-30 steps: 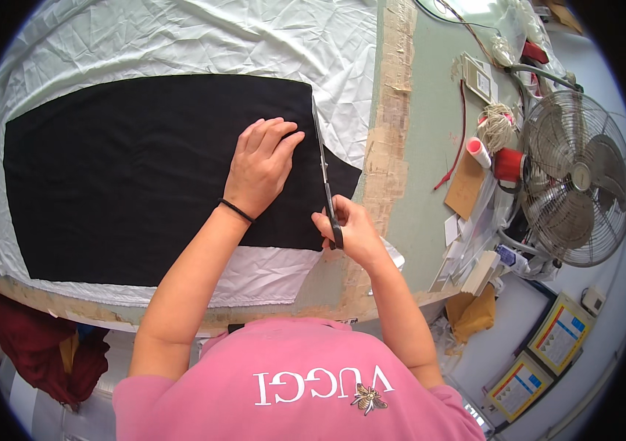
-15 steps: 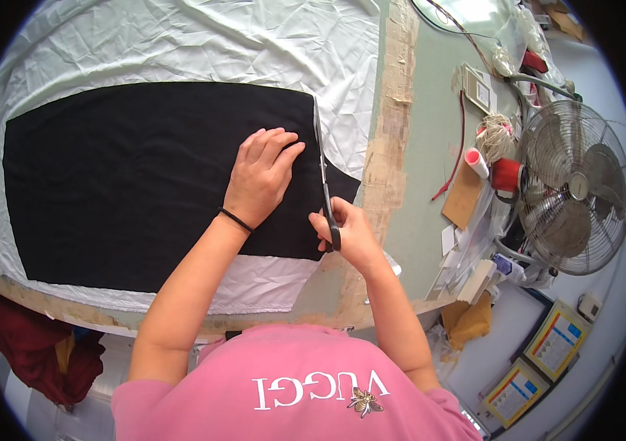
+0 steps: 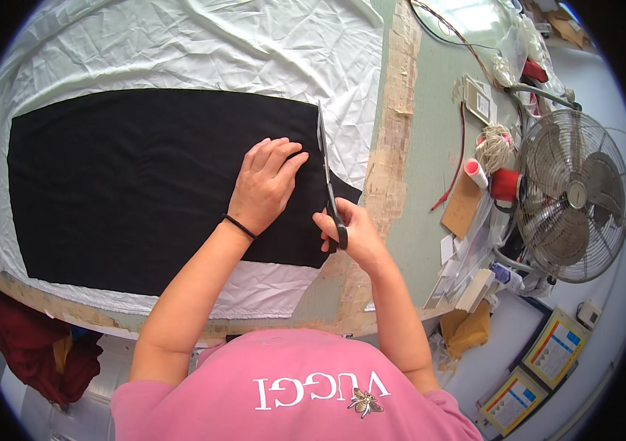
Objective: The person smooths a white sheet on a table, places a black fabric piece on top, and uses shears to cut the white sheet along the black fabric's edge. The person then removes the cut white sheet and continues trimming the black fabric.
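A black fabric piece (image 3: 114, 191) lies on crumpled white cloth (image 3: 202, 44). My left hand (image 3: 265, 184) rests on the black fabric near its right end, fingers slightly bent, holding nothing. My right hand (image 3: 353, 231) grips long scissors (image 3: 330, 187) by the black handles at the fabric's lower right. The blades lie along the right part of the black piece, left of a narrow section that sticks out, with the tip at its upper edge.
The green table (image 3: 441, 59) has a worn taped strip. At the right are a fan (image 3: 574, 198), string bundle (image 3: 493, 151), red cord (image 3: 456, 162), cone (image 3: 474, 173), cardboard (image 3: 460, 202) and framed sheets (image 3: 555, 349). Dark red cloth (image 3: 26, 338) hangs at the lower left.
The fabric, table and hands appear slightly lower in the picture. My left hand stays on the fabric and my right hand keeps the scissors in much the same place on it.
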{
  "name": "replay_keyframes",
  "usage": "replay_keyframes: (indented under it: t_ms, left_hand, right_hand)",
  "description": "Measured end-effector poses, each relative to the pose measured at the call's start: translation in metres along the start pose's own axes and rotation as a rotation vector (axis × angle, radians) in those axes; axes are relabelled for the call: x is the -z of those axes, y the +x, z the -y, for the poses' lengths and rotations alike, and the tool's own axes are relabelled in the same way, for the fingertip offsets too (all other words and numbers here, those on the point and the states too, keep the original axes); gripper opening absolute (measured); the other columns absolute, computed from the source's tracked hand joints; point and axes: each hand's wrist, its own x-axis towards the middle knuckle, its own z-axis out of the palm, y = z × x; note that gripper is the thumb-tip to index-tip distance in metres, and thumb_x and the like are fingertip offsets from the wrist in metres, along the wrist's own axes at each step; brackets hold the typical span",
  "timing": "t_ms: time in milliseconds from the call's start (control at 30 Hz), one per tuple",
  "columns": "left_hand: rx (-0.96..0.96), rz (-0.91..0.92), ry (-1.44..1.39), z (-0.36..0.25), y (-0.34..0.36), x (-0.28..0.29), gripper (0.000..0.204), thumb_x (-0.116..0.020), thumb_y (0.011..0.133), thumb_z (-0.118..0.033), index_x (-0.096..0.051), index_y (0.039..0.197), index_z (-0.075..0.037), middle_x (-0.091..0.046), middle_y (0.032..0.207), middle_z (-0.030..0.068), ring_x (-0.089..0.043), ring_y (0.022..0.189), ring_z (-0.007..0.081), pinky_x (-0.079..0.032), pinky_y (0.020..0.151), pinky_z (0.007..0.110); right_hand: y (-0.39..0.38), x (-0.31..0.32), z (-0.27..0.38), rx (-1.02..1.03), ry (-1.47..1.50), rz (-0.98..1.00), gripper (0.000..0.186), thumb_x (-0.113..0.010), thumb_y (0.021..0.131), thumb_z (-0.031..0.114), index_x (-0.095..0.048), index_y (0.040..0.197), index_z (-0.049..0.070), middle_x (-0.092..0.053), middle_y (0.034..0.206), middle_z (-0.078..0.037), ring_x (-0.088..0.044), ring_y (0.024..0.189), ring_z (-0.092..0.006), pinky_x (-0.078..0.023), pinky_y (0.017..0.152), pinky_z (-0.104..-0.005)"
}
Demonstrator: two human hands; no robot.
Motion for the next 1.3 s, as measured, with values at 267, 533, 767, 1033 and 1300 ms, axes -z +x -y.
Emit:
replay_keyframes:
  t_ms: [267, 533, 767, 1033, 1300]
  left_hand:
    - [-0.005, -0.005, 0.003, -0.001, 0.000, 0.001, 0.029, -0.062, 0.075, -0.001, -0.062, 0.104, -0.007, -0.056, 0.110, 0.0030, -0.051, 0.110, 0.0226, -0.040, 0.096, 0.039]
    - [-0.028, -0.022, 0.008, -0.001, 0.001, 0.001, 0.029, -0.061, 0.074, 0.000, -0.062, 0.102, -0.006, -0.056, 0.110, 0.0036, -0.051, 0.109, 0.0228, -0.040, 0.095, 0.038]
    - [-0.024, 0.038, -0.006, -0.003, 0.008, 0.009, 0.026, -0.060, 0.076, 0.001, -0.062, 0.101, -0.006, -0.057, 0.106, 0.0044, -0.053, 0.105, 0.0237, -0.041, 0.091, 0.037]
    - [0.009, -0.027, 0.024, -0.011, 0.020, 0.016, 0.027, -0.060, 0.076, 0.001, -0.062, 0.102, -0.006, -0.058, 0.103, 0.0036, -0.054, 0.101, 0.0215, -0.042, 0.087, 0.036]
    - [0.048, -0.092, 0.055, -0.013, 0.027, -0.001, 0.030, -0.060, 0.074, 0.001, -0.061, 0.103, -0.006, -0.056, 0.104, 0.0029, -0.053, 0.101, 0.0207, -0.042, 0.089, 0.036]
  right_hand:
    - [0.004, 0.007, 0.005, 0.019, -0.035, 0.008, 0.030, -0.068, 0.082, 0.031, -0.052, 0.074, 0.007, -0.053, 0.061, -0.001, -0.055, 0.051, -0.0090, -0.039, 0.046, -0.0211]
    - [0.008, 0.018, 0.005, -0.002, 0.034, 0.079, 0.028, -0.068, 0.081, 0.031, -0.052, 0.075, 0.009, -0.055, 0.061, -0.001, -0.056, 0.050, -0.0097, -0.037, 0.044, -0.0205]
    - [0.010, 0.032, 0.010, 0.002, -0.012, 0.163, 0.030, -0.068, 0.080, 0.034, -0.054, 0.083, 0.007, -0.055, 0.065, -0.001, -0.057, 0.054, -0.0099, -0.037, 0.046, -0.0207]
    - [0.021, 0.105, 0.039, -0.013, -0.359, 0.381, 0.039, -0.068, 0.077, 0.043, -0.055, 0.084, 0.007, -0.054, 0.068, 0.000, -0.053, 0.059, -0.0072, -0.039, 0.051, -0.0208]
    - [0.065, 0.170, 0.092, -0.107, -0.653, 0.573, 0.035, -0.072, 0.076, 0.033, -0.060, 0.090, 0.004, -0.055, 0.074, 0.000, -0.051, 0.062, -0.0091, -0.042, 0.057, -0.0231]
